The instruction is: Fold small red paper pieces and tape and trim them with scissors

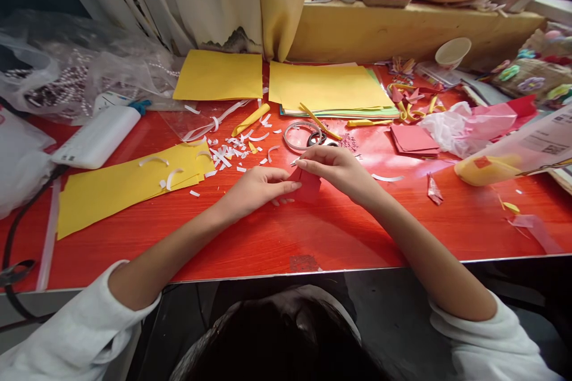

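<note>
A small red piece of paper, partly folded, is held up between my two hands above the red table. My left hand pinches its left side between thumb and fingers. From above, my right hand grips the paper's upper edge, fingertips closed together. A small pale point shows by the right fingertips; I cannot tell what it is. Just beyond my hands lie a roll of clear tape and black-handled scissors, partly hidden by my right hand.
White paper scraps litter the table left of my hands. Yellow strips lie farther left, near a white power bank-like box. Yellow sheets are stacked at the back. Red paper squares and a clear plastic sleeve lie right.
</note>
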Tool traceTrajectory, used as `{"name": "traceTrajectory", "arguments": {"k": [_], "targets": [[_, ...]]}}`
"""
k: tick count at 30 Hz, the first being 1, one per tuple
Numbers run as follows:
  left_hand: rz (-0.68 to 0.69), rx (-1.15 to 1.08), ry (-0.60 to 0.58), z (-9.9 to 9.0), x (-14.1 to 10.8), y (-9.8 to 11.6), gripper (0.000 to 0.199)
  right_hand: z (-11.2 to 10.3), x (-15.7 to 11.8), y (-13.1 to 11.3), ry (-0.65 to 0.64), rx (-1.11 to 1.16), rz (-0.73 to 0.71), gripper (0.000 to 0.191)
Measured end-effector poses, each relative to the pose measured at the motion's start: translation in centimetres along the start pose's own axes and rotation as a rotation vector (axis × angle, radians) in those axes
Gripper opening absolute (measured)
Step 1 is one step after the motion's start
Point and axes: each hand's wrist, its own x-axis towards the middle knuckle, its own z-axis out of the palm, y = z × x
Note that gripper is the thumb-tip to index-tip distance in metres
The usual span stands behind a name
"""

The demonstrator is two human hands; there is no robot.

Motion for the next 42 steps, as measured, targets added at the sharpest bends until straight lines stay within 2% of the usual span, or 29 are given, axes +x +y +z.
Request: {"name": "traceTrajectory", "arguments": {"k": [3,6,11,13,17,19,23,30,35,37,42], "targets": [[0.021,0.011,0.045,-0.17,0.12,-0.15,0.033,0.09,0.04,0.23,0.011,0.029,-0.001,0.026],[0.028,0.097,0.051,-0.32,0.11,-0.13,0.036,0.0,0.1,0.5,-0.003,-0.042,-0.005,0.023],[0.08,0.21,0.205,-0.32,-0.18,-0.05,0.034,-0.28,0.06,0.37,-0.114,-0.07,0.047,0.025],[0.094,0.151,0.212,-0.27,-0.23,-0.03,0.03,-0.31,0.03,0.22,-0.155,-0.082,0.065,0.026],[0.079,0.016,0.145,-0.19,-0.13,0.06,0.025,-0.14,-0.01,0.23,-0.183,-0.025,0.078,0.023],[0.073,-0.07,0.149,-0.22,-0.05,0.15,0.023,0.01,-0.02,0.3,-0.167,0.063,0.092,0.021],[0.055,-0.221,0.223,-0.37,0.01,0.46,0.022,0.13,0.0,0.12,-0.087,0.196,0.17,0.033],[0.03,-0.292,0.214,-0.28,-0.04,0.7,0.023,-0.32,0.18,-0.19,-0.04,0.314,0.161,0.029],[0.094,-0.35,0.301,-0.43,-0.19,0.64,0.02,-0.32,0.28,-0.09,0.043,0.363,0.204,0.039],[0.109,-0.383,0.317,-0.5,-0.24,0.67,0.02,-0.25,0.3,-0.07,0.02,0.395,0.195,0.042],[0.067,-0.418,0.262,-0.47,-0.16,0.6,0.016,-0.14,0.29,0.08,-0.022,0.414,0.156,0.035]]}}
